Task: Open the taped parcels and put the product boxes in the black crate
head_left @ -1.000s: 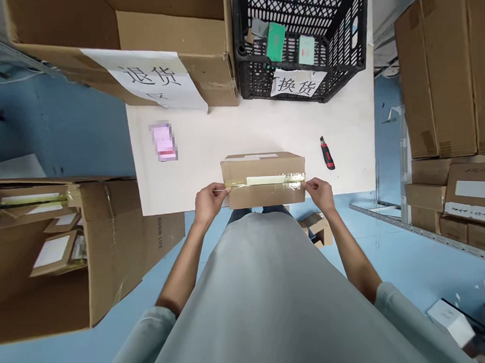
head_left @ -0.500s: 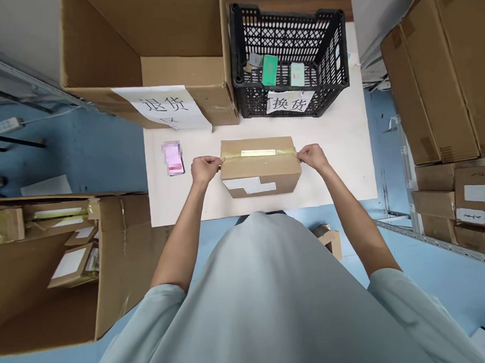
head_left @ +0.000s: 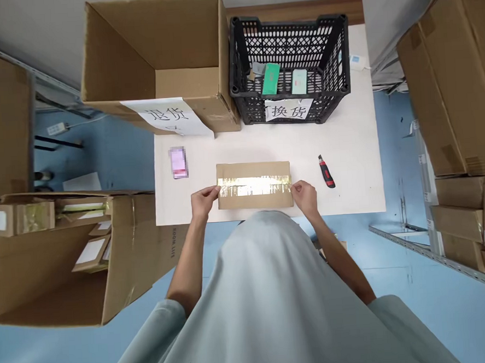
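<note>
A small brown cardboard box (head_left: 255,201) lies near the front edge of the white tabletop. Shiny clear tape (head_left: 254,185) runs along the middle of its upper face and reflects the light. My left hand (head_left: 203,203) pinches the box at its left end, by the end of the tape. At the opposite end my right hand (head_left: 305,197) grips it the same way, thumb and finger closed. Right of the box, a red and black utility knife (head_left: 326,172) rests untouched. A blurred pink phone-like item (head_left: 179,162) lies to the left.
At the back of the table (head_left: 346,137) stand a large open carton (head_left: 187,81) and a black plastic crate (head_left: 238,105) holding several small boxes. Another open carton (head_left: 119,260) with parcels is at the lower left. Stacked cartons (head_left: 458,223) fill the shelf on the right.
Both hands have turned the box over: the face with a white label is out of sight and a shiny taped face is up. The knife, hidden half a second ago, shows again.
</note>
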Tool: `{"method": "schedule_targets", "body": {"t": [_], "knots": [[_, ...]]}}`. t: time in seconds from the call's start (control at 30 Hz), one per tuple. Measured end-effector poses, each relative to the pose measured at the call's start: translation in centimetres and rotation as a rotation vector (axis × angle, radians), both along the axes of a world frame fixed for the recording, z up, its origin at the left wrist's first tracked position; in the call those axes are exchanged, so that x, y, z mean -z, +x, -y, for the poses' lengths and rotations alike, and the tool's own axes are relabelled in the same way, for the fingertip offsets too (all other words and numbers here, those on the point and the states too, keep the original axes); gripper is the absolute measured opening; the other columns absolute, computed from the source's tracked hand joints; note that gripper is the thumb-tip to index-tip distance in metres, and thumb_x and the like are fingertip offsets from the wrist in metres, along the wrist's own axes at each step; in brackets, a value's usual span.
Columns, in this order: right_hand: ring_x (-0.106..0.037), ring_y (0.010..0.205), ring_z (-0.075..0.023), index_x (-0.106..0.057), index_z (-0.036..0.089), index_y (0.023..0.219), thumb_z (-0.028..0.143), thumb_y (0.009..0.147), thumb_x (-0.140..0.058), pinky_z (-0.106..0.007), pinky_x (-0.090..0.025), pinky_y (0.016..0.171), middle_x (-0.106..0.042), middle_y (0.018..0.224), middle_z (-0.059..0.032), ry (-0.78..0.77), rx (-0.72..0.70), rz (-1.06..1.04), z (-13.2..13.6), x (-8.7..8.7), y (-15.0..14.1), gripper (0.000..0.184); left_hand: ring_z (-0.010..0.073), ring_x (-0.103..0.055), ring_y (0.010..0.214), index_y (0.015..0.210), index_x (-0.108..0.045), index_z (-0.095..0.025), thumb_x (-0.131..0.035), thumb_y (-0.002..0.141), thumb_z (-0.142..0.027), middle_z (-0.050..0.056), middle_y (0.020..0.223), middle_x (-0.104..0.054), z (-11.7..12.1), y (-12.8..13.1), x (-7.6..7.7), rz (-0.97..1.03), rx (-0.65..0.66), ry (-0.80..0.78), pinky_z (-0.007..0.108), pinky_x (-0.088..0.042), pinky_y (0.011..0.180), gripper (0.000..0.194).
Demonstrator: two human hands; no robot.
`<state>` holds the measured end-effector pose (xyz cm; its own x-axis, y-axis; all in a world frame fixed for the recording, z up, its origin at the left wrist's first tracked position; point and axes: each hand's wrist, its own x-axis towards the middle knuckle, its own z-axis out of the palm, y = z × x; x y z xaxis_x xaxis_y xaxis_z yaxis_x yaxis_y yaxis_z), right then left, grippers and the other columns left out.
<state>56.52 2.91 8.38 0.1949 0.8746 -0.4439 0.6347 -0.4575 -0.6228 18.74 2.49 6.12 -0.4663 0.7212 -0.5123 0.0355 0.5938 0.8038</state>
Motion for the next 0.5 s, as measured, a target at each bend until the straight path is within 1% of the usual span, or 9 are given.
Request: {"method": "schedule_targets", "body": {"t": [0.07,0.17,0.3,0.37,0.4,0.43,0.47,0.5], "knots": [[-0.083,0.096,-0.0288,-0.071,0.027,0.084,0.039,0.103,-0.069,-0.037,-0.06,0.089,-0.089,0.099,-0.009,0.015,0.011,-0.035,0.6,0.4,-0.3,0.023,0.031,-0.084,0.102,0.095,-0.091,-0.015,-0.106,0.058,-0.053,0.01,0.101,-0.089,0.9,0.0,-0.2,-0.025,-0.031,0.014,0.052,-0.069,0.111,0.055],[-0.083,0.097,-0.0281,-0.071,0.027,0.086,0.039,0.103,-0.069,-0.036,-0.06,0.09,-0.089,0.099,-0.0082,0.039,-0.033,-0.094,0.0,0.9,-1.1,0.022,0.0343,-0.084,0.107,0.096,-0.092,-0.015,-0.105,0.059,-0.055,0.01,0.101,-0.09,1.1,-0.9,-0.6,-0.085,-0.068,0.033,0.054,-0.07,0.109,0.055],[-0.083,0.098,-0.0267,-0.074,0.027,0.089,0.043,0.106,-0.068,-0.035,-0.06,0.092,-0.089,0.1,-0.0069,0.066,-0.142,-0.148,-1.5,2.1,-1.6,0.024,0.0316,-0.083,0.102,0.096,-0.091,-0.013,-0.107,0.053,-0.06,0.01,0.098,-0.088,0.8,-2.3,-0.4,-0.117,-0.1,0.023,0.051,-0.07,0.109,0.066],[-0.083,0.1,-0.0271,-0.076,0.027,0.092,0.047,0.107,-0.066,-0.035,-0.06,0.093,-0.089,0.103,-0.0078,0.057,-0.203,-0.154,-2.6,3.3,-0.5,0.028,0.0296,-0.082,0.098,0.095,-0.089,-0.012,-0.108,0.05,-0.065,0.01,0.096,-0.087,0.9,-2.6,0.0,-0.107,-0.113,0.008,0.05,-0.071,0.107,0.072],[-0.083,0.103,-0.0279,-0.078,0.026,0.095,0.049,0.108,-0.064,-0.035,-0.061,0.095,-0.089,0.107,-0.0092,0.049,-0.219,-0.132,-3.3,4.0,0.6,0.03,0.0287,-0.081,0.097,0.095,-0.088,-0.013,-0.108,0.049,-0.067,0.01,0.095,-0.086,1.0,-2.7,0.2,-0.097,-0.111,0.0,0.049,-0.071,0.105,0.074],[-0.082,0.106,-0.0295,-0.08,0.025,0.1,0.051,0.11,-0.061,-0.037,-0.061,0.097,-0.088,0.112,-0.0118,0.045,-0.204,-0.063,-4.1,4.8,2.0,0.034,0.0278,-0.081,0.096,0.095,-0.087,-0.013,-0.108,0.049,-0.069,0.01,0.094,-0.086,1.0,-2.7,0.4,-0.089,-0.101,-0.005,0.048,-0.071,0.103,0.076],[-0.081,0.112,-0.0315,-0.081,0.022,0.109,0.051,0.112,-0.057,-0.04,-0.061,0.102,-0.087,0.121,-0.0158,0.056,-0.146,0.054,-4.9,5.7,3.7,0.037,0.0268,-0.08,0.095,0.095,-0.086,-0.013,-0.107,0.049,-0.07,0.01,0.094,-0.086,1.1,-2.7,0.5,-0.083,-0.085,-0.007,0.047,-0.071,0.102,0.076],[-0.078,0.122,-0.0341,-0.08,0.019,0.122,0.048,0.112,-0.055,-0.043,-0.06,0.106,-0.082,0.135,-0.0203,0.061,-0.064,0.185,-5.7,6.6,5.6,0.039,0.0258,-0.08,0.094,0.096,-0.085,-0.013,-0.107,0.051,-0.071,0.01,0.095,-0.086,1.1,-2.8,0.5,-0.081,-0.064,-0.007,0.045,-0.071,0.101,0.076]]}}
